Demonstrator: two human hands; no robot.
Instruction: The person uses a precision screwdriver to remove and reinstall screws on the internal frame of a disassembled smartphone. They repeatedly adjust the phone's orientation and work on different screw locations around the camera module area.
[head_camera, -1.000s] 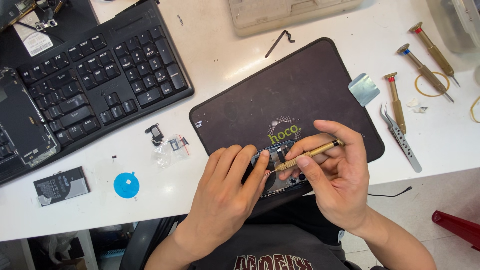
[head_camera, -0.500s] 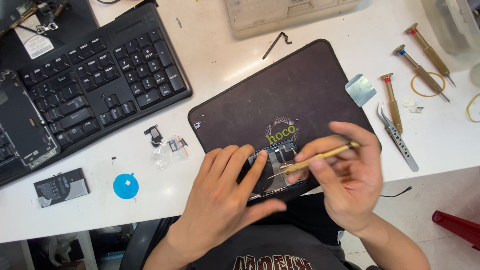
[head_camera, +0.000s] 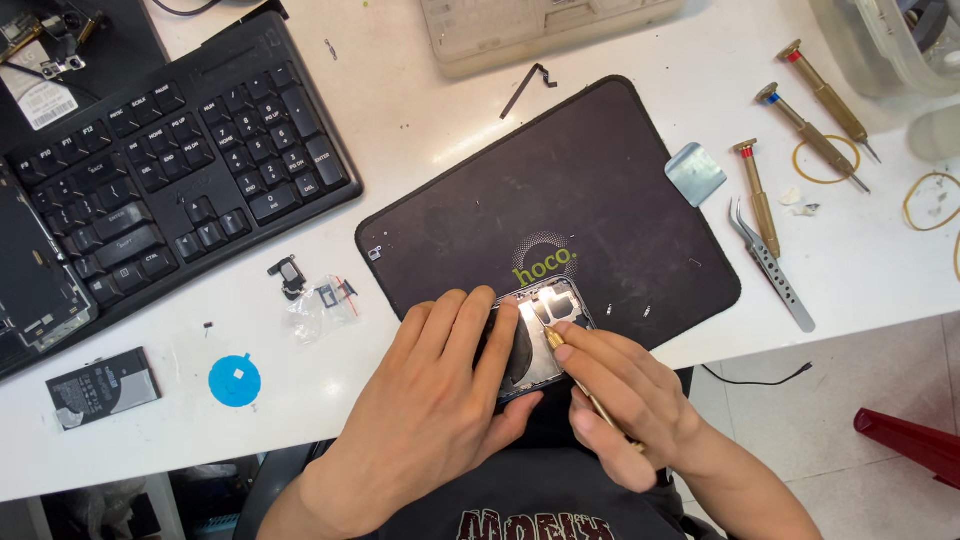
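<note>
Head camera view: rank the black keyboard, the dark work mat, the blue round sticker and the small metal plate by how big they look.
1. Dark work mat and black keyboard: look alike in size, keyboard partly cut off.
2. Blue round sticker and small metal plate: too close to rank.

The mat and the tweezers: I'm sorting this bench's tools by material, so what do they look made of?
The mat looks like soft rubber or fabric: matte black, rounded corners, no glare. The tweezers look like bare steel: silvery with a dull sheen, though a plated finish cannot be ruled out.
</note>
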